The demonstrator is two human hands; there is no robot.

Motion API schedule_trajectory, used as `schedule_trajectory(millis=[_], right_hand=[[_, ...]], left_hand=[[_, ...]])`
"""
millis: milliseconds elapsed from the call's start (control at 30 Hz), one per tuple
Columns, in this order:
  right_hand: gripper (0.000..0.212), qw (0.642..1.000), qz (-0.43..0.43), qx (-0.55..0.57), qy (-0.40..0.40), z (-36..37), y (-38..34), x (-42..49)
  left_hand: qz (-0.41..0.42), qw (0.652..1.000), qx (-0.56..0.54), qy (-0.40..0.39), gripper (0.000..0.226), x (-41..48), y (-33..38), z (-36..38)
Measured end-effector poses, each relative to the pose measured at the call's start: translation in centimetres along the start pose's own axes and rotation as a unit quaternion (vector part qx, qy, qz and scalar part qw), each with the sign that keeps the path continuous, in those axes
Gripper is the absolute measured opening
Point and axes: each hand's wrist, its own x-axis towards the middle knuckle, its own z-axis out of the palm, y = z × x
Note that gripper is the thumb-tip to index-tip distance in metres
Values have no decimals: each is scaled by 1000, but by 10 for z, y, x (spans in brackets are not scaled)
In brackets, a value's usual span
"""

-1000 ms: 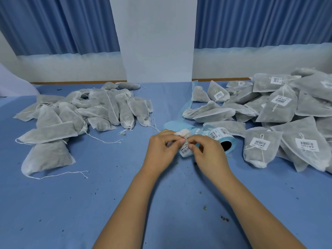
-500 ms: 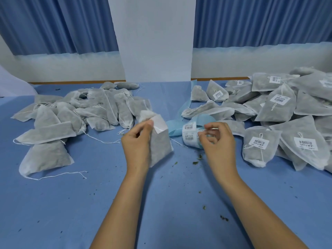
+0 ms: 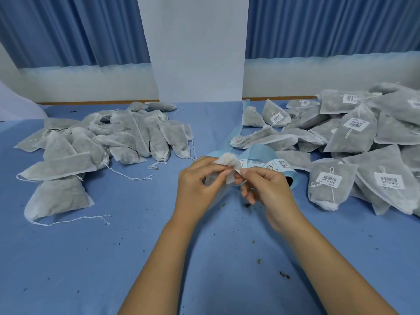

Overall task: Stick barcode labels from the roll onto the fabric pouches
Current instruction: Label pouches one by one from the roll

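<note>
Hands: left hand (image 3: 200, 179), right hand (image 3: 264, 189) pinch one pouch (image 3: 228, 160);
Label roll (image 3: 280, 166): behind right hand;
Piles: unlabelled pouches (image 3: 95, 144) left; labelled pouches (image 3: 354, 135) right

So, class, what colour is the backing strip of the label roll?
The backing strip is light blue; head view shows it best.

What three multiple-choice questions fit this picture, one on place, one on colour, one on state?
1. Where does the pile of labelled pouches lie?
A) on the person's left
B) on the person's right
C) on the floor

2. What colour is the label roll backing?
A) red
B) light blue
C) yellow

3. What is the left hand doing?
A) resting flat
B) gripping the roll
C) holding a pouch

B: barcodes show only on that side.
B: the liner is pale blue.
C: its fingers curl round the pouch.
</note>
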Motion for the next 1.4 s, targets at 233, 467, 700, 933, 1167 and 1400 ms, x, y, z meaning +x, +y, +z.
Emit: schedule_trajectory(millis=[233, 467, 700, 933, 1167, 1400], right_hand=[[23, 997, 28, 74, -2, -3, -2, 4], [27, 991, -24, 113, 66, -13, -6, 8], [16, 984, -154, 12, -95, -8, -7, -4], [20, 973, -171, -41, -150, -1, -1, -4], [19, 971, -160, -122, -131, -5, 5, 3], [18, 967, -150, -194, -75, -10, 10, 8]], left_hand=[[-81, 992, -84, -39, 28, 2, 5, -3], [-147, 975, -165, 9, 29, 4, 2, -7], [-156, 974, -163, -32, 39, 4, -2, -4], [-134, 970, -169, -108, 45, 1, -2, 0], [-104, 972, -159, -140, 45, 0, 0, 0], [-103, 970, -151, -160, 54, 0, 0, -1]])
